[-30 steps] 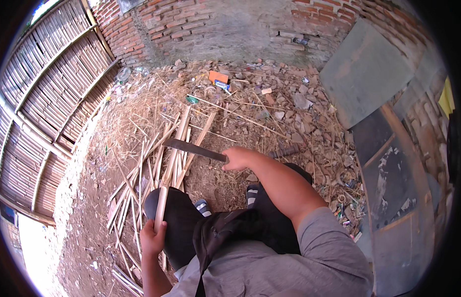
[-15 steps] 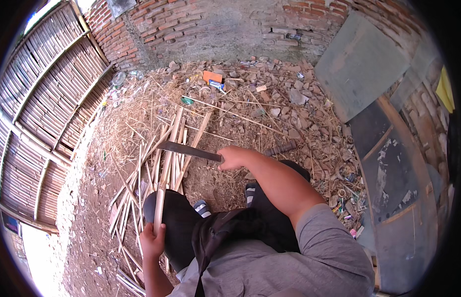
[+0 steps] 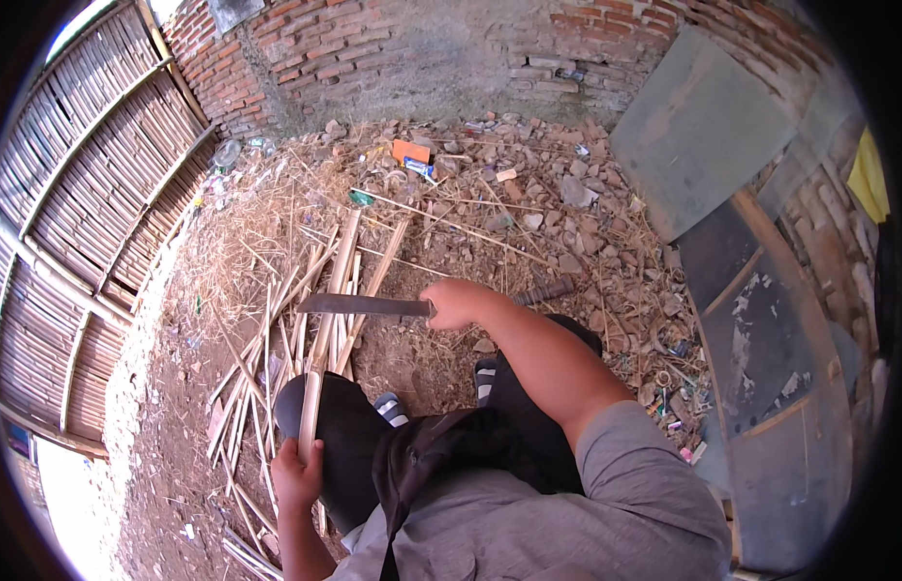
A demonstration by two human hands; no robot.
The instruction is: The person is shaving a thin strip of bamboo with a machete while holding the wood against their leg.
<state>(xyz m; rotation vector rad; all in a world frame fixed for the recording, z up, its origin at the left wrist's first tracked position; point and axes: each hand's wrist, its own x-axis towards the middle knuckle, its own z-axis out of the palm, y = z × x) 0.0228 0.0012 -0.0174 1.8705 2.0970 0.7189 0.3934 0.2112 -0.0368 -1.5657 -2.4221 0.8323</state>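
In my right hand [image 3: 456,304] is the handle of a machete [image 3: 359,304], its long dark blade pointing left across a strip of split bamboo [image 3: 315,387]. Whether the blade touches the strip, I cannot tell. My left hand [image 3: 297,471] is closed round the near end of that strip, which runs away from me along my left knee. Several more bamboo strips [image 3: 248,407] lie in a loose pile on the ground, beside and beyond my left leg.
Rubble [image 3: 567,223] and dry straw cover the ground up to a brick wall [image 3: 422,68]. A bamboo-slat panel [image 3: 93,184] stands at left. Grey boards [image 3: 708,126] lean at right. A ridged dark cylindrical piece [image 3: 543,291] lies beyond my right knee.
The machete blade has turned from slanting up leftward to nearly level, its tip shifting slightly left and down. My left hand keeps its hold on the strip. The whole view has shifted slightly.
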